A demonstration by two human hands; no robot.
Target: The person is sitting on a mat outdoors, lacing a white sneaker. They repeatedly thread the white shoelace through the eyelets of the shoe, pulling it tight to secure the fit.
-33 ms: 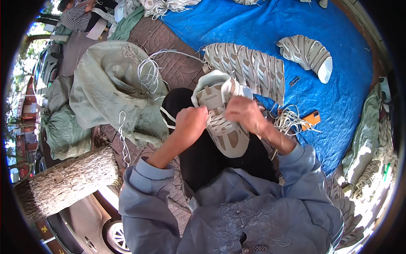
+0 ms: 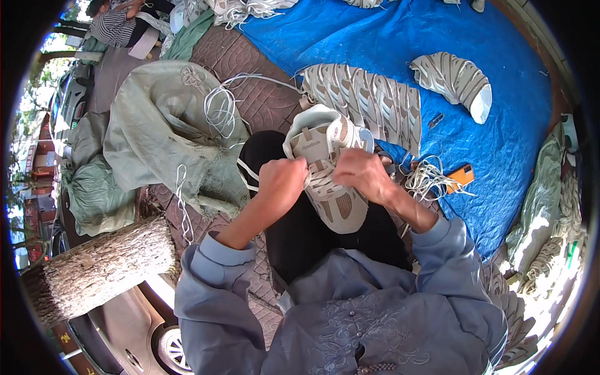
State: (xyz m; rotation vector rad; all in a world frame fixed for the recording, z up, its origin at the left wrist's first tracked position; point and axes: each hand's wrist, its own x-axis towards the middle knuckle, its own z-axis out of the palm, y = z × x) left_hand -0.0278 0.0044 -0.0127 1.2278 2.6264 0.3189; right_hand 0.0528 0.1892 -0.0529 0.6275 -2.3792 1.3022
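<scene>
A white and beige sneaker (image 2: 340, 209) rests on my black-trousered legs, toe toward me and its opening away. White shoelace (image 2: 322, 181) crosses its front in several rows. At the left edge of the lacing, my left hand (image 2: 282, 181) is closed on the shoelace, and a loose length hangs beyond its wrist. My right hand (image 2: 362, 174) is closed too, its fingertips pinching at the lacing on the right side. The hand hides most of what it pinches. The sneaker's padded tongue (image 2: 311, 145) stands up between the two sides.
Beyond the sneaker, a row of overlapping beige shoe uppers (image 2: 369, 103) lies by a blue tarp (image 2: 500, 156); a curved stack (image 2: 453, 81) sits farther right. Bundled white laces (image 2: 428, 178) lie beside an orange phone (image 2: 460, 177). At left are a pale sack (image 2: 140, 144) and a tree trunk (image 2: 106, 265).
My right hand has shifted slightly down and turned against the lacing. The left hand and the sneaker have hardly moved.
</scene>
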